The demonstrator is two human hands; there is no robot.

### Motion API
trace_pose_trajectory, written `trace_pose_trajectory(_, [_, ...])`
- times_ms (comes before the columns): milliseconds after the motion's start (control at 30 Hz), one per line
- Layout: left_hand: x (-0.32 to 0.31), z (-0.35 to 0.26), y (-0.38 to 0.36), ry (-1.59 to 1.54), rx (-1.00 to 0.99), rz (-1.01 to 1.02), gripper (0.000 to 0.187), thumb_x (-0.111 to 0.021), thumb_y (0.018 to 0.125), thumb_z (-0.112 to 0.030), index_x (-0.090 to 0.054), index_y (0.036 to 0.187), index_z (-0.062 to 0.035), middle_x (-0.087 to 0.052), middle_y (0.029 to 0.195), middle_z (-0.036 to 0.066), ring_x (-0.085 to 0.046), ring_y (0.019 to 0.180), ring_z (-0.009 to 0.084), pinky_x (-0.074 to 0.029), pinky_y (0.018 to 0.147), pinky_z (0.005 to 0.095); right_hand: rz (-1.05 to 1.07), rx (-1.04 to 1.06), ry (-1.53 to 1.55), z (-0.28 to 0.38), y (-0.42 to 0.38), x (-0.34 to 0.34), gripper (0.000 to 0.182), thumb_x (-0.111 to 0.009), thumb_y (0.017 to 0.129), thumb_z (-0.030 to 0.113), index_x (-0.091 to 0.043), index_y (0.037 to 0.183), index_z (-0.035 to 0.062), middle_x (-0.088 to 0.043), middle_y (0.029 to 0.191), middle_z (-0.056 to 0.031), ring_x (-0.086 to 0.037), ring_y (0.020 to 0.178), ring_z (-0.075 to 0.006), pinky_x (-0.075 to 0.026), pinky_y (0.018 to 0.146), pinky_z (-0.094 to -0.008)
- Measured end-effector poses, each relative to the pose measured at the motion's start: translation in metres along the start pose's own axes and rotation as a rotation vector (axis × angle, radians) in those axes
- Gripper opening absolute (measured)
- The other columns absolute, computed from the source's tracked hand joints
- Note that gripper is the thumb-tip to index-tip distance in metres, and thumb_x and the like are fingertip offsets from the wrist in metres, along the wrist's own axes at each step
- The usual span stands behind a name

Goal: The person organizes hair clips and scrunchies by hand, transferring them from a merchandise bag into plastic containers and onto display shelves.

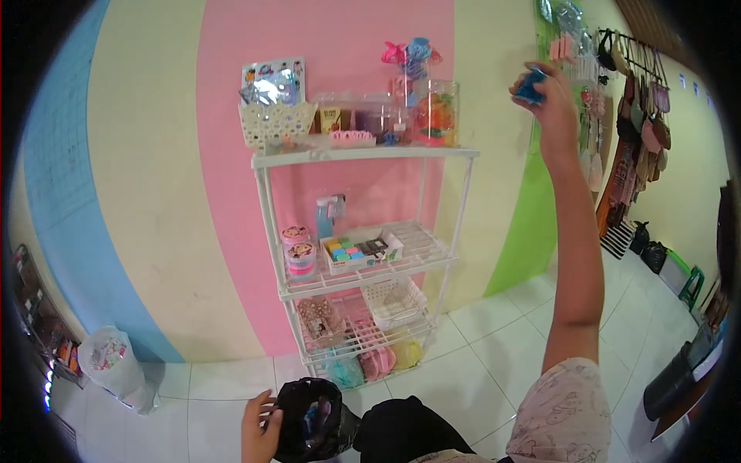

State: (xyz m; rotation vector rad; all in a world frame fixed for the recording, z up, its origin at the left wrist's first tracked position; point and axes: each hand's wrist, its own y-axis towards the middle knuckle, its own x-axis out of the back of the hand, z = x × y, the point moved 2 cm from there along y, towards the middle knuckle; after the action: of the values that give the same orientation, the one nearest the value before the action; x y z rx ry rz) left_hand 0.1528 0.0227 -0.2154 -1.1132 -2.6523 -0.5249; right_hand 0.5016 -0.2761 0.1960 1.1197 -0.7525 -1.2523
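My right hand [549,100] is raised high at the right, its fingers closed around a small shiny blue item [529,86]. The item looks wrapped in clear plastic; its exact kind is hard to make out. Low in the view, my left hand [261,429] is at the left rim of a black plastic bag [343,424], fingers bent against its edge. Inside the bag's mouth are some small bluish and dark things, too shadowed to name. A white shelf rack [363,155] stands ahead, between my two hands.
On the rack's top are a cream basket [274,123] and a clear jar [438,116]. A white box of colourful blocks [363,251] sits on its middle shelf. A filled white bag [116,366] stands on the floor at left. Caps and bags [644,116] hang at right.
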Motion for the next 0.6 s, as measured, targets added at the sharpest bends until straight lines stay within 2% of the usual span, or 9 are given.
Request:
trace_pose_trajectory(33, [-0.008,-0.013,0.001,-0.022,-0.034,0.044,0.043,-0.059,0.090,-0.002,-0.052,0.132,-0.0071,-0.061,0.115,0.009,-0.062,0.097,0.0184,-0.048,0.086,0.0314,0.026,-0.032,-0.005,-0.018,0.024,0.004,0.040,-0.056,0.091,0.035,-0.059,0.112,0.0010,-0.063,0.091,-0.0054,-0.061,0.081,-0.0143,-0.053,0.068,-0.0323])
trace_pose_trajectory(100, [-0.016,-0.021,0.004,-0.120,-0.073,0.133,0.040,-0.058,0.091,-0.002,-0.053,0.131,-0.0060,-0.062,0.115,0.010,-0.062,0.100,0.0179,-0.048,0.088,0.0309,0.190,-0.254,-0.158,-0.038,0.058,-0.008,0.053,-0.063,0.084,0.048,-0.059,0.108,0.0001,-0.060,0.084,-0.0046,-0.061,0.079,-0.0143,-0.054,0.065,-0.0333])
trace_pose_trajectory(167, [-0.022,-0.018,0.006,-0.193,-0.032,0.144,0.039,-0.058,0.092,-0.002,-0.052,0.130,-0.0030,-0.062,0.114,0.012,-0.061,0.099,0.0192,-0.049,0.087,0.0309,0.164,-0.190,-0.554,-0.060,0.068,-0.035,0.065,-0.071,0.075,0.057,-0.060,0.105,0.0001,-0.062,0.084,-0.0074,-0.064,0.079,-0.0192,-0.054,0.067,-0.0354])
trace_pose_trajectory(267, [-0.020,-0.013,0.000,-0.152,-0.016,0.131,0.038,-0.059,0.092,-0.003,-0.052,0.130,-0.0016,-0.062,0.114,0.014,-0.062,0.101,0.0201,-0.049,0.087,0.0312,0.217,0.118,-0.723,-0.101,0.067,-0.051,0.080,-0.076,0.065,0.067,-0.061,0.105,-0.0002,-0.065,0.090,-0.0139,-0.065,0.081,-0.0261,-0.054,0.070,-0.0392])
trace_pose_trajectory(367, [-0.014,0.004,-0.011,-0.066,-0.012,0.111,0.037,-0.058,0.093,-0.005,-0.053,0.130,-0.0033,-0.064,0.114,0.011,-0.063,0.100,0.0187,-0.050,0.086,0.0313,0.022,0.110,-0.948,-0.122,0.051,-0.065,0.087,-0.078,0.059,0.069,-0.062,0.106,-0.0024,-0.067,0.096,-0.0201,-0.067,0.088,-0.0303,-0.053,0.073,-0.0415])
trace_pose_trajectory(467, [-0.003,0.008,-0.025,-0.013,0.037,0.106,0.035,-0.059,0.093,-0.005,-0.056,0.128,-0.0032,-0.065,0.113,0.012,-0.063,0.101,0.0189,-0.049,0.087,0.0311,0.095,-0.229,-0.945,-0.117,0.044,-0.062,0.082,-0.080,0.057,0.068,-0.066,0.098,-0.0022,-0.068,0.087,-0.0180,-0.068,0.084,-0.0282,-0.053,0.071,-0.0392])
trace_pose_trajectory(567, [0.009,-0.002,-0.033,0.025,0.081,0.098,0.032,-0.060,0.092,-0.005,-0.059,0.125,-0.0031,-0.066,0.111,0.012,-0.063,0.103,0.0191,-0.048,0.087,0.0310,0.393,-0.341,-0.847,-0.146,0.048,-0.053,0.075,-0.081,0.057,0.067,-0.069,0.087,-0.0008,-0.069,0.075,-0.0146,-0.069,0.074,-0.0282,-0.054,0.069,-0.0383])
trace_pose_trajectory(600, [0.010,-0.006,-0.033,0.034,0.091,0.096,0.031,-0.060,0.093,-0.006,-0.060,0.124,-0.0034,-0.067,0.111,0.011,-0.063,0.103,0.0190,-0.048,0.088,0.0310,0.367,-0.306,-0.758,-0.153,0.046,-0.052,0.074,-0.081,0.056,0.067,-0.069,0.083,-0.0007,-0.068,0.072,-0.0145,-0.068,0.071,-0.0281,-0.054,0.069,-0.0381])
